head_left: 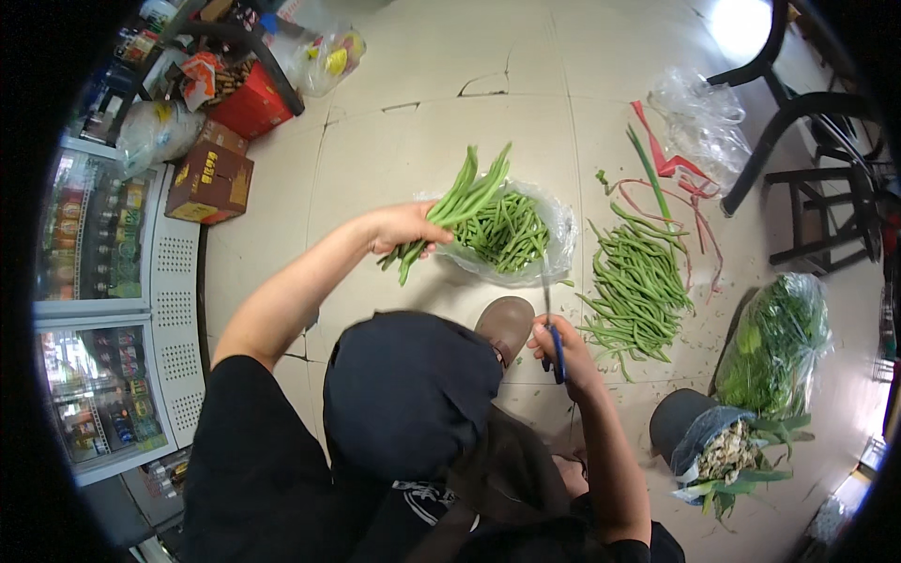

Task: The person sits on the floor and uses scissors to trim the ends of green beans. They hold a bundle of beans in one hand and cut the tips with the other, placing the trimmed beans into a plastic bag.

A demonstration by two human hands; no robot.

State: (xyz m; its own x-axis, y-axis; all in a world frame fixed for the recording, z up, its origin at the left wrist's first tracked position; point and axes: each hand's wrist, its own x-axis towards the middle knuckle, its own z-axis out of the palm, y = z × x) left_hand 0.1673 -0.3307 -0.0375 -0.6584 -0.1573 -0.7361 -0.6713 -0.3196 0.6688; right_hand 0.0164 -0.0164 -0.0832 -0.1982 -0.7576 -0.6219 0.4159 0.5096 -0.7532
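Observation:
My left hand (409, 230) is closed round a bundle of long green beans (469, 194), held above the left edge of a clear plastic bag (560, 222). Inside that bag lies a heap of shorter green bean pieces (507, 233). In my right hand (569, 351) is a pair of scissors (558, 355) with dark blue handles, its blades pointing away from me toward the bag. To the right of the bag, a pile of whole green beans (638, 286) lies on the floor.
Right of me stand a bin (678, 420) with scraps and a bag of leafy greens (776, 342). Red ties (662, 155), a crumpled plastic bag (699, 113) and dark chairs (817, 197) lie beyond. A glass-door fridge (101, 225) and a brown carton (212, 181) stand left. My shoe (507, 324) is near the bag.

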